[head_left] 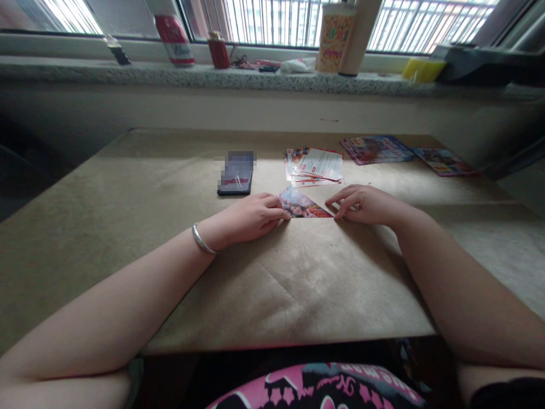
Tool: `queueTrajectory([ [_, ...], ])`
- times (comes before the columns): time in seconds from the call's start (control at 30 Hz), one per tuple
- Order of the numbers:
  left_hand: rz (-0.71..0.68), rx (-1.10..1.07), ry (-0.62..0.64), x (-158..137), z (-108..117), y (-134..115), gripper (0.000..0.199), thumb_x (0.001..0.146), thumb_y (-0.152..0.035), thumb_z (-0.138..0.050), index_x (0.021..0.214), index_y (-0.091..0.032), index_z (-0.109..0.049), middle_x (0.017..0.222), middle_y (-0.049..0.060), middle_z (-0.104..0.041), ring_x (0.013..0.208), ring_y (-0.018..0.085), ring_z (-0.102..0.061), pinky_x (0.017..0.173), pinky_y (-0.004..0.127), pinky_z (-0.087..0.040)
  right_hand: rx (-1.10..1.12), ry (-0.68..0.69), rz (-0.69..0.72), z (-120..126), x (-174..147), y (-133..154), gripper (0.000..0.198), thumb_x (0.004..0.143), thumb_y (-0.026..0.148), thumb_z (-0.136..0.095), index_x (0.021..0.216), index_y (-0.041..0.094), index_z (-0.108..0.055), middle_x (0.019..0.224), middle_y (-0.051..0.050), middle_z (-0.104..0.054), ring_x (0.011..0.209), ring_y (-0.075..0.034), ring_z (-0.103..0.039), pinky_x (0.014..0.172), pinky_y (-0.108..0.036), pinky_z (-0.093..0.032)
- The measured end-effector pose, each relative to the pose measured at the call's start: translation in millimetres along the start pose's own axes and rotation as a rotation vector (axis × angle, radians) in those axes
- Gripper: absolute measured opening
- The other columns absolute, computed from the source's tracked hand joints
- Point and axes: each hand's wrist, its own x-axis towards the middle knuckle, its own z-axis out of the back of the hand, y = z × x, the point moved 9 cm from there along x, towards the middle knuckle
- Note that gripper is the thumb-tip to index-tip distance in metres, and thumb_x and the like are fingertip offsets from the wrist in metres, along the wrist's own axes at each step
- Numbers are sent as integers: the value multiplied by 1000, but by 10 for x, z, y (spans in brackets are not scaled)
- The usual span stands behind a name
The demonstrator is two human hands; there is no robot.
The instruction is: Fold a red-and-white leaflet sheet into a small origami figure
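Note:
A small colourful printed sheet of paper (304, 205) lies on the table between my hands, and its visible part has a slanted right edge and a straight near edge. My left hand (258, 216), with a silver bangle at the wrist, grips its left end, the fingers covering that side. At the sheet's lower right corner, my right hand (361, 204) has its bent fingertips closed on the tip. Just beyond the sheet is a loose stack of white and red printed cards (319, 165). A dark phone (236, 176) rests beyond my left hand.
The table's tan cover (255, 295) has creases. Colourful printed sheets (377, 149) are stacked at the back right, with another pile (445, 162) beside them. On the windowsill (255, 79) stand a red can (174, 40), a red bottle (218, 51) and a patterned cup (334, 40).

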Motion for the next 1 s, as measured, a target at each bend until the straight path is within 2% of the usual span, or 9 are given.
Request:
queueTrajectory([
  [0.17,-21,25,-32,-7,3,-8,30,98,-21,-44,114,-22,-70,109,10,-66,100,20,-62,87,32,-52,62,-41,-130,-2,-10,-81,33,69,3,-55,66,27,-76,108,3,-77,102,-19,-70,94,-33,-55],
  [0.23,-32,44,-52,-10,14,-19,29,98,-21,-45,114,-22,-70,109,10,-66,100,20,-62,87,32,-52,104,-138,-223,34,-25,-163,32,73,5,-52,67,26,-75,102,2,-78,96,-18,-71,89,-33,-56],
  [0.3,-41,63,-62,-10,19,-31,29,98,-21,-46,114,-22,-70,109,10,-66,98,19,-62,86,32,-53,130,-256,-278,75,-37,-199,29,80,11,-52,78,25,-77,101,-1,-78,94,-19,-72,86,-34,-57],
  [0.37,-45,78,-61,-9,18,-39,28,97,-20,-47,114,-22,-69,110,10,-66,99,19,-62,87,33,-53,108,-316,-201,72,-1,-88,27,84,14,-52,86,24,-77,106,-4,-76,97,-20,-70,87,-36,-56],
  [0.43,-48,86,-57,-6,12,-44,29,97,-20,-47,117,-22,-68,114,11,-66,102,20,-62,90,35,-53,50,-309,-32,16,65,150,25,86,16,-56,93,25,-78,109,-5,-75,102,-21,-68,94,-39,-53],
  [0.53,-49,79,-53,10,-9,-44,32,98,-20,-46,123,-22,-65,119,11,-65,108,21,-61,94,37,-53,-31,-221,112,-142,155,459,25,89,20,-59,105,26,-76,114,-5,-74,104,-21,-66,95,-38,-52],
  [0.73,-21,80,-53,93,-69,-46,33,99,-24,-45,125,-25,-65,123,10,-65,111,22,-60,97,39,-51,-209,-200,74,-240,265,640,24,91,17,-56,100,24,-77,109,-4,-76,96,-21,-67,86,-36,-52],
  [0.87,15,114,-39,121,-72,-32,32,100,-26,-44,124,-27,-65,123,8,-66,111,22,-61,99,42,-48,-235,-203,92,-249,267,647,24,90,16,-56,99,24,-77,108,-3,-75,96,-21,-66,86,-35,-51],
  [1.0,-30,119,-22,106,-37,-66,31,101,-25,-43,123,-26,-65,128,5,-66,114,22,-62,101,42,-45,-206,-200,90,-251,252,632,25,90,15,-55,99,24,-76,109,-3,-75,98,-20,-66,86,-34,-51],
])
